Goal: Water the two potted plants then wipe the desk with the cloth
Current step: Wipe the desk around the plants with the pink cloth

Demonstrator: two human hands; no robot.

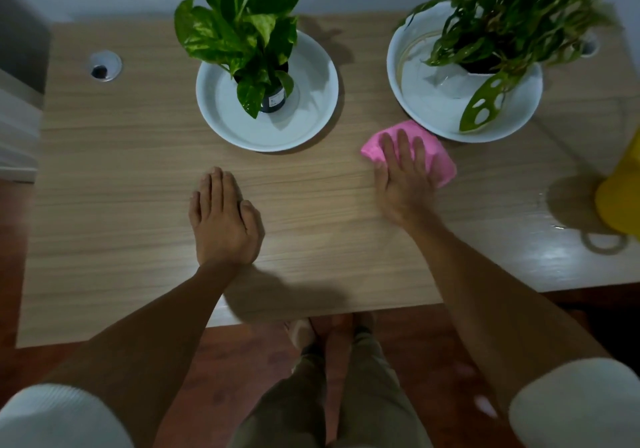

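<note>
While the right hand presses flat, fingers straight, on the crumpled pink cloth toward the back right of the light wooden table, the left hand rests open mid-table. Two leafy green potted plants stand in white dishes along the back edge.

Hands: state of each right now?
Left hand: open, flat on the desk, holding nothing.
Right hand: open, fingers straight, pressing the pink cloth onto the desk.
</note>
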